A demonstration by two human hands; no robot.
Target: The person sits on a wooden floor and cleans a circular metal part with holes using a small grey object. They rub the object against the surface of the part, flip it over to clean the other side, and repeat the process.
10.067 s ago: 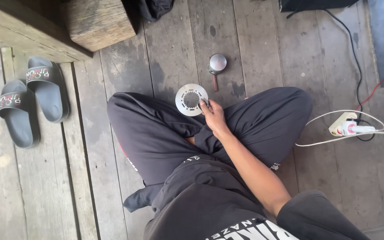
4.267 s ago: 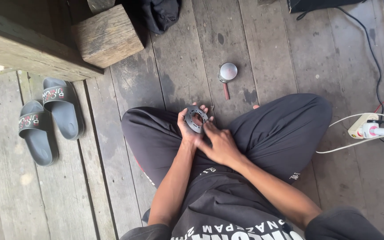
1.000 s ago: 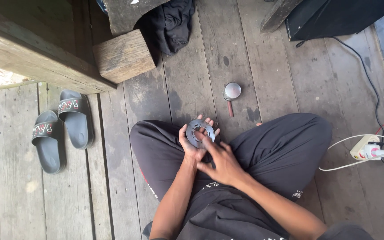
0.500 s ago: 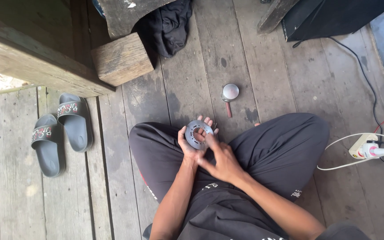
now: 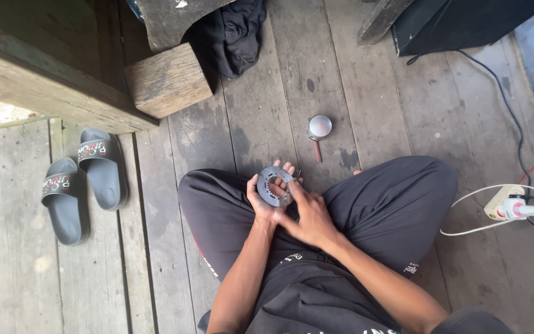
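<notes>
Sitting cross-legged on plank floor; left hand cupped around grey metal ring above lap, right hand at its 4 o'clock, fingertips pressed on ring rim. Small round-headed tool at 1 o'clock, grey slippers at 9, power strip at 3.

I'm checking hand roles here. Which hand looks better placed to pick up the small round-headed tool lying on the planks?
Probably the right hand: it only touches the metal ring with its fingertips, while the left hand cradles the ring. The tool lies ahead, slightly to the right.
</notes>
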